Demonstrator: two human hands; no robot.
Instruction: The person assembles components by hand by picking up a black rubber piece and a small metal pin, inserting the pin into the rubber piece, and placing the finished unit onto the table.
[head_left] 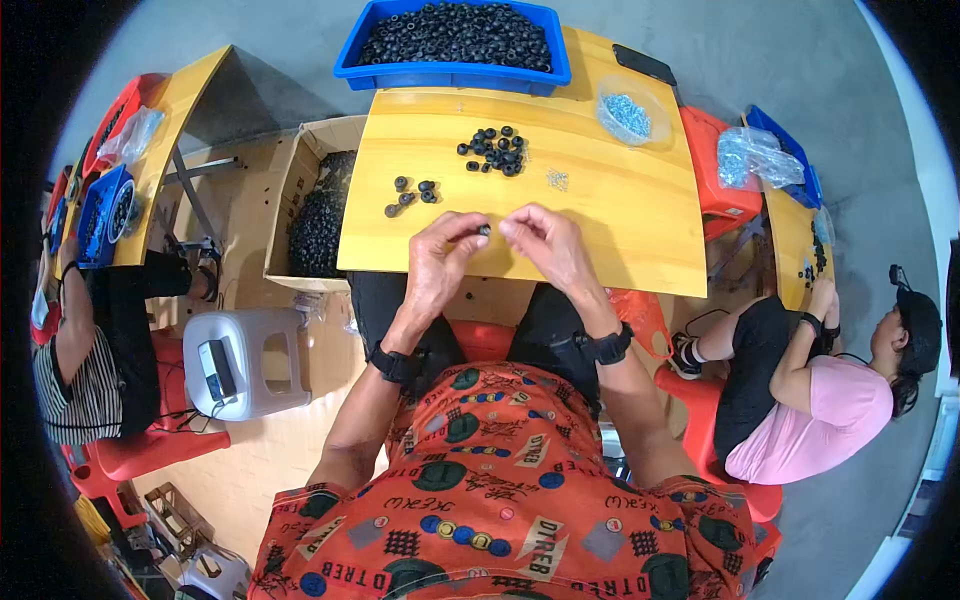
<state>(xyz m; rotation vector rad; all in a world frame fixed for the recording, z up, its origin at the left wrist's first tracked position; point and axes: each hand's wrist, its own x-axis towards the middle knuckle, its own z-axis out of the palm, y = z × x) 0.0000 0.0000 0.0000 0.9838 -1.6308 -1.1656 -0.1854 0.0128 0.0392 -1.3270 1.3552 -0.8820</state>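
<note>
Pinching a black part (pixel 484 230), left hand (pixel 438 258) angled toward right hand (pixel 550 250).

An orange-red short-sleeved shirt (pixel 490 490) fills the lower middle of the frame, printed with dark green discs, black checks, grey squares, blue and yellow dots and lettering. 2 black wristbands (pixel 605 346), 1 per wrist, carry boxy dark modules near the frame's centre. Legwear (pixel 543 325) is black; left hand (pixel 437 255) and right hand (pixel 555 250) are bare.
</note>
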